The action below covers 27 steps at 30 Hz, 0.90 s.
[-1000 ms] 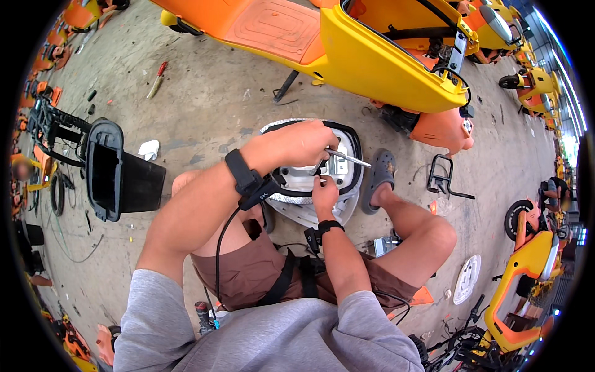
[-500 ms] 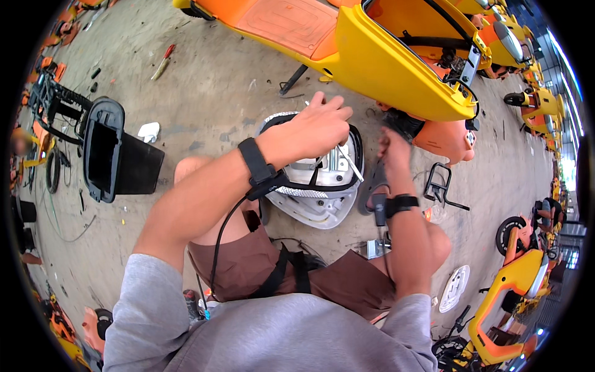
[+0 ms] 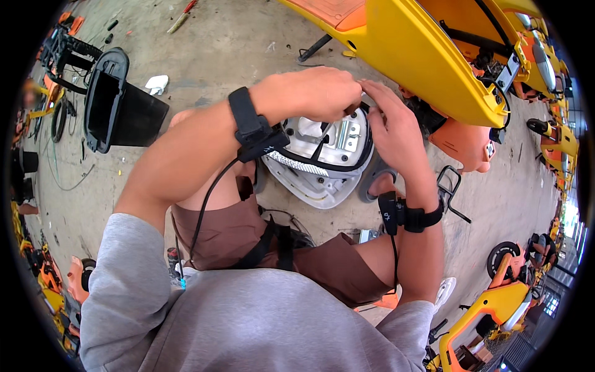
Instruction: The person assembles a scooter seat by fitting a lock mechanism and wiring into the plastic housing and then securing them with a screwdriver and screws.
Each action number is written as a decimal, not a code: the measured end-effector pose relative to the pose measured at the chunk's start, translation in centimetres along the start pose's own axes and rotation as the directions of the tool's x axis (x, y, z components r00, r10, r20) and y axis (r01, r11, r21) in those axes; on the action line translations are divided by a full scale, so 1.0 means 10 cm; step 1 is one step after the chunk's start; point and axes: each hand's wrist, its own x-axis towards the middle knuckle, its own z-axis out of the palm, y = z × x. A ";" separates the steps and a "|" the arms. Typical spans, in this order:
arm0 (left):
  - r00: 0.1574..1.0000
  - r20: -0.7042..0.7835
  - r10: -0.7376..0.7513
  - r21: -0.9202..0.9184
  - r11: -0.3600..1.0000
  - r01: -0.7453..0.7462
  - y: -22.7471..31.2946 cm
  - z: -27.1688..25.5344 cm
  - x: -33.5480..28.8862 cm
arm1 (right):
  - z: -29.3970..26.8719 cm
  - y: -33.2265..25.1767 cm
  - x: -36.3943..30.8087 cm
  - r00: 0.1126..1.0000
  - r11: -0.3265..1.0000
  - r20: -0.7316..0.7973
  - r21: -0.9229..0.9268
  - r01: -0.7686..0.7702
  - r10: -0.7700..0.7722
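Observation:
On the floor between my legs lies a scooter seat [image 3: 338,144], underside up, showing white plastic, metal brackets and a black edge with silvery covering. Beneath it is another pale, rounded plastic part [image 3: 316,192]. Above the seat's far side is my left hand [image 3: 325,94], its fingers curled and closed; whatever they hold is hidden. My right hand [image 3: 396,124] reaches in from the right, fingers stretched and thumb apart. Its fingertips meet the left hand's fingers, and nothing shows in its palm.
A yellow and orange scooter body [image 3: 421,62] stands just ahead on its stand. Beside it are an orange part [image 3: 462,142] and a black metal frame [image 3: 452,192]. At left lies a black bin-like box [image 3: 133,115]. A red-handled tool [image 3: 183,15] lies far off.
My right hand has moved left and up from beside the scooter to meet my left hand. The left hand's fingers have curled in further. The view has shifted.

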 end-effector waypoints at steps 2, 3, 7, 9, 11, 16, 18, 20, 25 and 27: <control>1.000 0.000 0.008 0.023 1.000 -0.008 -0.01 -0.02 0.00 | -0.07 0.05 0.01 0.996 0.995 0.082 -0.093 -0.038 0.045; 1.000 0.000 0.012 0.034 0.999 -0.012 -0.01 -0.04 -0.01 | -0.09 0.06 0.01 0.990 0.989 0.121 -0.140 -0.053 0.070; 1.000 0.025 0.010 0.046 0.999 -0.011 0.03 -0.09 0.00 | -0.16 0.02 0.06 0.945 0.936 0.182 -0.279 -0.215 0.272; 0.999 0.014 0.051 0.078 0.996 -0.052 0.07 -0.11 -0.01 | -0.18 -0.05 0.09 0.909 0.887 0.173 -0.350 -0.302 0.378; 0.983 -0.130 0.132 0.102 0.988 -0.120 0.04 -0.07 -0.02 | -0.19 -0.05 0.08 0.915 0.889 0.151 -0.338 -0.309 0.375; 0.900 -0.412 0.142 0.105 0.989 -0.108 0.12 0.06 -0.04 | -0.25 0.01 0.08 0.890 0.896 0.241 -0.324 -0.303 0.388; 0.980 -0.178 -0.084 -0.060 0.995 0.074 0.25 0.00 -0.04 | -0.31 -0.01 0.10 0.823 0.907 0.387 -0.246 -0.342 0.415; 0.994 -0.103 -0.027 -0.088 0.996 0.017 0.19 0.10 -0.02 | -0.31 -0.07 0.10 0.753 0.886 0.474 -0.164 -0.433 0.456; 1.000 0.012 0.008 -0.196 0.981 -0.006 0.26 0.11 0.03 | -0.28 -0.10 0.06 0.663 0.881 0.626 -0.083 -0.466 0.410; 0.998 -0.043 0.040 -0.221 0.974 -0.048 0.28 0.22 0.03 | -0.28 -0.09 0.02 0.686 0.898 0.627 -0.051 -0.437 0.370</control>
